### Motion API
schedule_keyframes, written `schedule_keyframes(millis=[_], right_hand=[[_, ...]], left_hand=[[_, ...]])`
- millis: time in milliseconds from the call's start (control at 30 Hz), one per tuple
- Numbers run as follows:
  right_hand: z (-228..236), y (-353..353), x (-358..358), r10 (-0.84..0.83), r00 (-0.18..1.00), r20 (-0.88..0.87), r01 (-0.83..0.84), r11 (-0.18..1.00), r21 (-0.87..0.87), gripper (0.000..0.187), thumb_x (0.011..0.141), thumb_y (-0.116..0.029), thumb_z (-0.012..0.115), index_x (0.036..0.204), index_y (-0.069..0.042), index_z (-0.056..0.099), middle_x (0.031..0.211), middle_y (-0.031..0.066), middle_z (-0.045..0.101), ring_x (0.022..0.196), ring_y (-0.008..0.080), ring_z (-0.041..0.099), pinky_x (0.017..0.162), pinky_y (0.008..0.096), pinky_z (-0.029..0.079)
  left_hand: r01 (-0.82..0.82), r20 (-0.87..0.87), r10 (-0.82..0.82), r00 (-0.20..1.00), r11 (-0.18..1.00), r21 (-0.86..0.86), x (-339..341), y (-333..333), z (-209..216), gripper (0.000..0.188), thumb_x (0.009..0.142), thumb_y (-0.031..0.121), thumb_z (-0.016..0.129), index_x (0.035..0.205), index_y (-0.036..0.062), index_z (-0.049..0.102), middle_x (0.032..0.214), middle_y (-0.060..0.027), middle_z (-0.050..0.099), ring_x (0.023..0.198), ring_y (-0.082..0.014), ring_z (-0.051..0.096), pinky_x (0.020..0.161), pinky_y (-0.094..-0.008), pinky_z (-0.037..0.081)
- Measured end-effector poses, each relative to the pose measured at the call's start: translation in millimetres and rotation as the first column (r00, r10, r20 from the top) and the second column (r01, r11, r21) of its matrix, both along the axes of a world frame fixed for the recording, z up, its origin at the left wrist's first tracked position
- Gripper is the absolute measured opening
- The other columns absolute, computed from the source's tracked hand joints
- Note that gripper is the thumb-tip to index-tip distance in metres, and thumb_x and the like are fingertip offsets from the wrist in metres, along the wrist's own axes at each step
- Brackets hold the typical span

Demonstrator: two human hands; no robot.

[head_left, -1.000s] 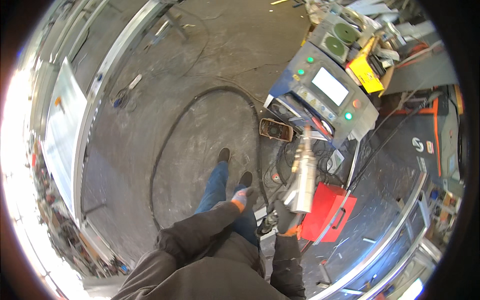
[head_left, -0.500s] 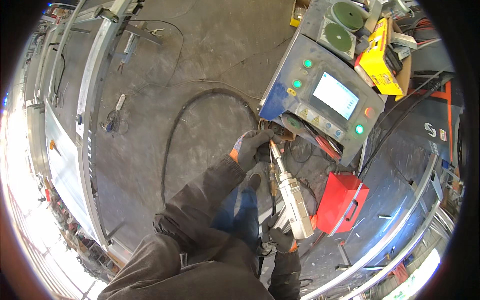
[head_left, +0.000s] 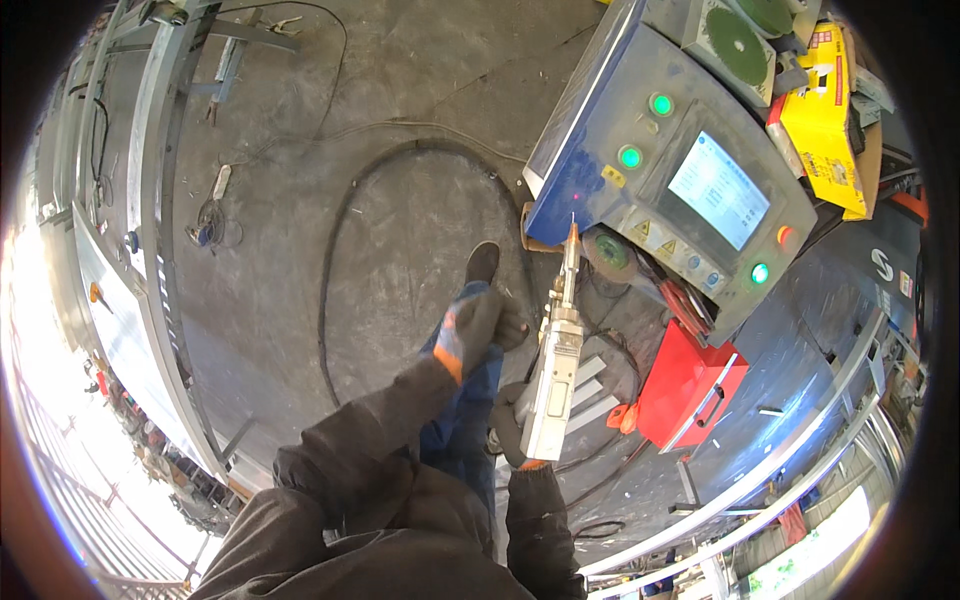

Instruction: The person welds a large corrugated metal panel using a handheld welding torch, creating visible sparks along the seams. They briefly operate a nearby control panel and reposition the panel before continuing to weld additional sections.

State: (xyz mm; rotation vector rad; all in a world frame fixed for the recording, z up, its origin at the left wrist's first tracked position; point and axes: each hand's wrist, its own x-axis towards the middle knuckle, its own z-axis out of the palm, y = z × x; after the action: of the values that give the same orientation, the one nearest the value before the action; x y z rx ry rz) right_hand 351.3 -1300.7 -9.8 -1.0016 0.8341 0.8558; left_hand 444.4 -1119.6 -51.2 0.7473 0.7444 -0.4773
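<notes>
The right hand (head_left: 510, 425) grasps the pale torch (head_left: 558, 385), the curled left hand (head_left: 480, 325) holds I cannot tell what, and a careless wrist turn could knock the nozzle (head_left: 571, 262) against the control cabinet (head_left: 660, 200) bearing 3 green lights (head_left: 630, 157).

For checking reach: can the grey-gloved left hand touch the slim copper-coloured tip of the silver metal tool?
Probably yes: nothing visible stands between the left hand and the tip; the gloved right hand grips farther back.
</notes>
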Motion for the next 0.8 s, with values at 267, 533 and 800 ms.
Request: schedule_keyframes(millis=[267,533,800], right_hand=[[-17.9,31.7,-21.8,0.389,0.853,0.349,-0.212,0.868,-0.45,0.021,0.08,-0.008,0.07,0.099,-0.006,0.062,0.094,0.0073,0.065,0.084,0.0235,0.065,0.076,0.0334,0.054],[-28.1,42.8,-15.0,0.462,0.704,0.539,-0.186,0.853,-0.487,0.028,0.082,0.013,0.056,0.101,-0.007,0.049,0.092,0.0105,0.061,0.064,0.0148,0.06,0.052,0.0289,0.05],[-34.3,41.7,-18.5,0.431,0.721,0.542,-0.134,0.854,-0.502,0.025,0.082,0.011,0.058,0.097,-0.007,0.051,0.092,0.0093,0.062,0.066,0.0171,0.062,0.056,0.0307,0.051]], left_hand=[[0.495,0.076,-0.637,0.767,0.662,0.563,-98.6,-13.1,8.7,0.033,0.1,0.017,0.058,0.131,0.0054,0.058,0.113,-0.0136,0.069,0.102,-0.0249,0.067,0.089,-0.0335,0.053],[0.482,-0.34,-0.42,0.842,0.868,0.119,-107.7,-8.2,1.8,0.048,0.108,0.046,0.044,0.118,0.0049,0.068,0.114,-0.0096,0.07,0.1,-0.0154,0.065,0.087,-0.0313,0.052],[0.42,-0.427,-0.372,0.824,0.907,0.021,-106.4,-10.8,5.6,0.043,0.107,0.041,0.047,0.121,0.0058,0.066,0.11,-0.0094,0.069,0.098,-0.0153,0.066,0.085,-0.0328,0.053]])
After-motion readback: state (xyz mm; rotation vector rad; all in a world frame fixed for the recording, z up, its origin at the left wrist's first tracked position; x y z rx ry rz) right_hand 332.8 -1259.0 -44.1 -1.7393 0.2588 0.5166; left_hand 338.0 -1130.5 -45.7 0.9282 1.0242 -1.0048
